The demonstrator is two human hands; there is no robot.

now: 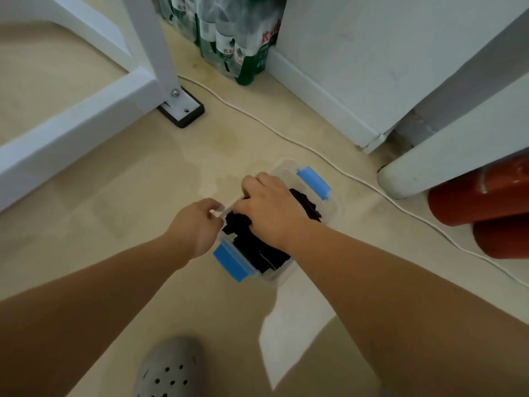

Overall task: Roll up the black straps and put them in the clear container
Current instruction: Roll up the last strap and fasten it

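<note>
A clear container (329, 209) with blue clip handles stands on the beige floor in the middle of the view. Black straps (252, 250) fill it, bunched and rolled. My left hand (197, 224) pinches the container's near-left rim between thumb and fingers. My right hand (269, 207) lies over the container with its fingers curled down onto the black straps at the far-left side; the fingertips are hidden, so whether they hold a strap is unclear.
A white table frame (160, 53) with a black foot plate stands at the upper left. Green bottles (229, 38) sit at the wall. A white cable (315, 150) crosses the floor. Red cylinders (486, 202) lie at the right. A grey clog (171, 368) is at the bottom.
</note>
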